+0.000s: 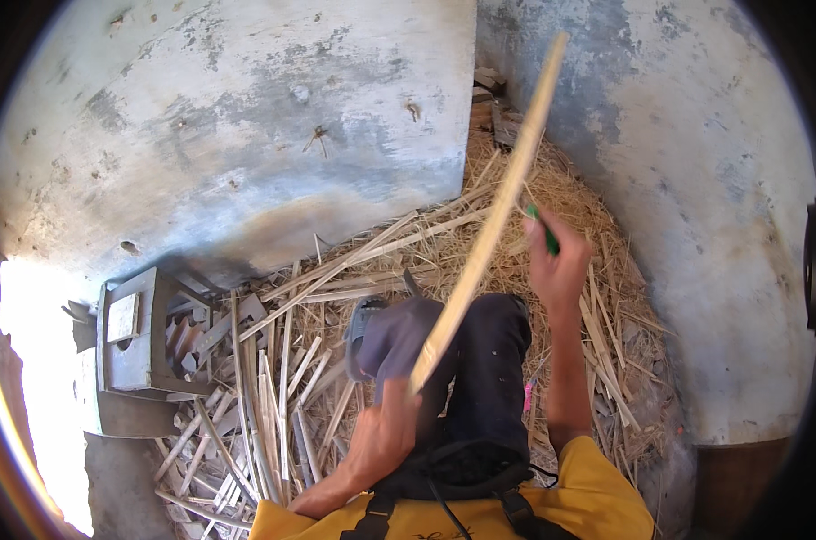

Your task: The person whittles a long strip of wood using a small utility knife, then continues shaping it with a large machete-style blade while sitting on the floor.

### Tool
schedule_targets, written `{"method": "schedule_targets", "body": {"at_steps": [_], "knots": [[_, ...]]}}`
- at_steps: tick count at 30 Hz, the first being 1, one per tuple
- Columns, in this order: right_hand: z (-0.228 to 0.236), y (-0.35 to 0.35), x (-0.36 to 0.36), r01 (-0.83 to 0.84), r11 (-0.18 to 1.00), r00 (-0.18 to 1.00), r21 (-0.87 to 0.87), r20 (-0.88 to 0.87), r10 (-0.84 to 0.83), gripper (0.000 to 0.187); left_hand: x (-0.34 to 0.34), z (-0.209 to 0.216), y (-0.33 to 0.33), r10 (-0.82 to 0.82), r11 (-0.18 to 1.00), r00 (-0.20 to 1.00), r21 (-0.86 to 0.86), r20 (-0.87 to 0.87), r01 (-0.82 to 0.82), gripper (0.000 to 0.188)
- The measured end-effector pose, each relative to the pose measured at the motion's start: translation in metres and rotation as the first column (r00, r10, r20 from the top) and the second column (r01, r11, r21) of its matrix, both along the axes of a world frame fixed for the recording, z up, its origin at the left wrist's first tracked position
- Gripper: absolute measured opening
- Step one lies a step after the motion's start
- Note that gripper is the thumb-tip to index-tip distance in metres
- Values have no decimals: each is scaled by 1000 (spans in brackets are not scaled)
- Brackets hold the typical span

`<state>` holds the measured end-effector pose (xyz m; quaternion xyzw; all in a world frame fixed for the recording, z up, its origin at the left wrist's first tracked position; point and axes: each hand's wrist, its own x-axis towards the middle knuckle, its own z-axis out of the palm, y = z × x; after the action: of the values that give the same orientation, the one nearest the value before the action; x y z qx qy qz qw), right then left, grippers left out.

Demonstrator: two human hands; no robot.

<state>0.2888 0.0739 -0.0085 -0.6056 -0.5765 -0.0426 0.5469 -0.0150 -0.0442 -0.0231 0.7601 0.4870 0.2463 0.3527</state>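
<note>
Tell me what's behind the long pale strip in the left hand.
Around its edges, behind the strip, show the wall, loose straw and dark trousers. What it directly covers cannot be seen.

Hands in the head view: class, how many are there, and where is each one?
2. The left hand grips the lower end of the long pale strip, low centre; the right hand, right of the strip, holds a green object. None seem hidden.

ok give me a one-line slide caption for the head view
Left hand gripping a long pale wooden strip, right hand a green handle, above strewn shavings.
</note>
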Motion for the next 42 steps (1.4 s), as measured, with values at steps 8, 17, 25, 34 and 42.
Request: {"method": "schedule_targets", "body": {"at_steps": [8,17,25,34,42], "knots": [[-37,6,26,-291,955,817,-59,-535,216,37,-8,-7,8,-29,999,993,23,117,27,18],[-7,-25,-48,-721,692,445,13,-757,478,50,-9,-9,25,-7,929,943,-348,332,129,21],[3,-27,-63,-690,723,448,35,-764,465,47,-8,17,37,-51,997,979,-38,199,60,39],[-8,-35,-64,-675,738,481,24,-744,464,46,13,26,56,58,980,994,197,-96,-38,39],[-10,-43,-53,-588,804,730,88,-370,574,26,24,28,52,106,989,991,95,87,-114,29]]}}
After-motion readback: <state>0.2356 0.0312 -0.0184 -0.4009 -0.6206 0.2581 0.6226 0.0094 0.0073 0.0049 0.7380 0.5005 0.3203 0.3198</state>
